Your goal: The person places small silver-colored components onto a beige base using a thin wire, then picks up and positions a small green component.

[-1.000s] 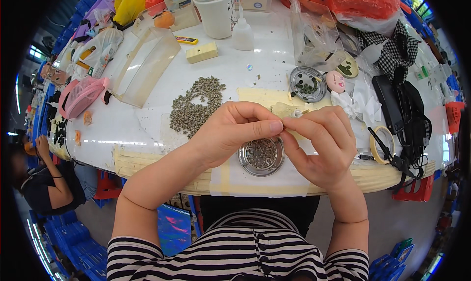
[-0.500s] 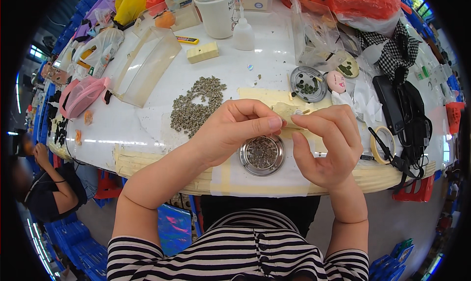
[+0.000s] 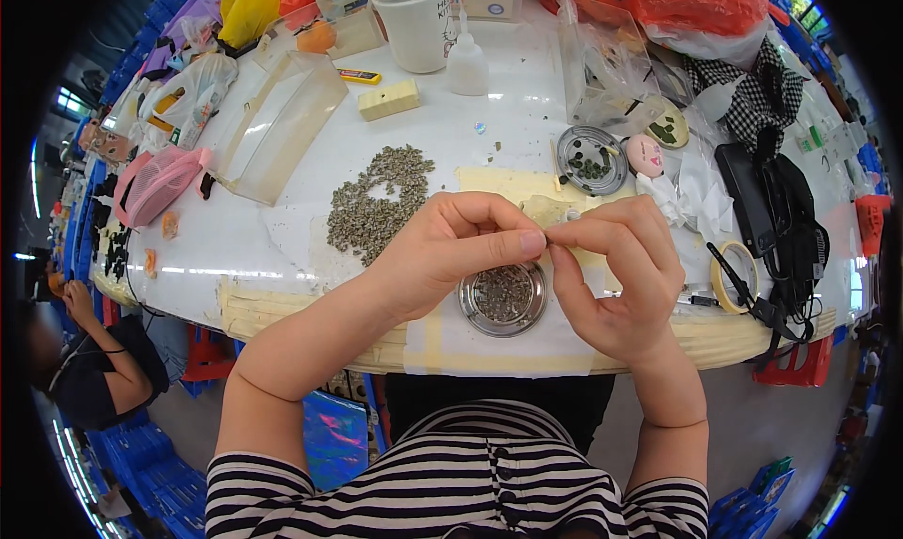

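Note:
My left hand (image 3: 451, 247) is closed, thumb and forefinger pinching a tiny dark piece (image 3: 548, 242). Against the same piece, the thumb and forefinger of my right hand (image 3: 625, 280) come together, so the fingertips of both hands meet. Most of the piece is hidden, and its kind is too small to make out. Just below the hands stands a round metal dish (image 3: 539, 318) with small greyish bits in it. Behind the fingertips lies a pale beige lump (image 3: 541, 208). Left of my left hand, a heap of small grey-green pieces (image 3: 376, 210) is spread on the white table.
A round dish (image 3: 619, 177) with dark green bits stands beyond my right hand, beside a pink oval object (image 3: 644, 156). Farther back are a cream block (image 3: 388, 101), a squeeze bottle (image 3: 467, 67) and a white canister (image 3: 411, 31). A tape roll (image 3: 734, 277) lies at right.
My right hand has moved slightly left, and its thumb and forefinger have closed at the small piece in my left fingertips. The left hand has barely moved.

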Motion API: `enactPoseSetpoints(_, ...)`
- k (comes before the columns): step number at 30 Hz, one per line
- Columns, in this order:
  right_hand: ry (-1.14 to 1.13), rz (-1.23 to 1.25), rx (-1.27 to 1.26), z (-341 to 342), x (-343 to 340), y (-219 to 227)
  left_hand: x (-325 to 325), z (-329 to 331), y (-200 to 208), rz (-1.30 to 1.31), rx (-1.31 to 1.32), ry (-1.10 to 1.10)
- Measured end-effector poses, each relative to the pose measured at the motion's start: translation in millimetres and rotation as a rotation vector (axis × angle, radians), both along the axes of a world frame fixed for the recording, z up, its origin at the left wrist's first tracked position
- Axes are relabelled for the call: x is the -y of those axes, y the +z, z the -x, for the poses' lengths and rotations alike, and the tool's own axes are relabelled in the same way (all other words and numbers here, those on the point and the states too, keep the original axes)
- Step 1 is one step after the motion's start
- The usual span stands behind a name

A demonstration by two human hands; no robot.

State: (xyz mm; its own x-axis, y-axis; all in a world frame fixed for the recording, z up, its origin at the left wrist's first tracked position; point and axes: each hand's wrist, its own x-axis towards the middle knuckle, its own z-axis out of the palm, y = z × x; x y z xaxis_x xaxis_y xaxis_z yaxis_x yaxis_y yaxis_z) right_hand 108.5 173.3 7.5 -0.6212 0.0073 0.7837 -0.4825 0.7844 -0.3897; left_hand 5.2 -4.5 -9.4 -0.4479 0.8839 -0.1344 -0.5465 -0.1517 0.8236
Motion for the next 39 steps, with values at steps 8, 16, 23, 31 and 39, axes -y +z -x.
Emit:
enactPoseSetpoints(8,-0.048,0.04,-0.01,-2.3,-3.6,1.3,0.0,1.0,0.8,0.019,-0.014,-0.015)
enactPoseSetpoints(16,0.001,0.035,0.012,0.2,1.7,-0.9,-2.2,-1.7,4.5,0.043,-0.141,0.054)
enactPoseSetpoints(23,-0.014,0.072,0.027,-1.4,1.2,-0.1,-1.8,-4.8,8.6,0.014,-0.402,0.141)
enactPoseSetpoints(31,-0.011,0.038,-0.016,-1.2,0.8,0.4,-0.7,-4.6,6.1,-0.009,-0.687,0.217)
enactPoseSetpoints(39,-0.016,-0.026,-0.048,-1.4,-0.2,-0.7,-4.0,-5.9,3.0,-0.018,-0.72,0.292)
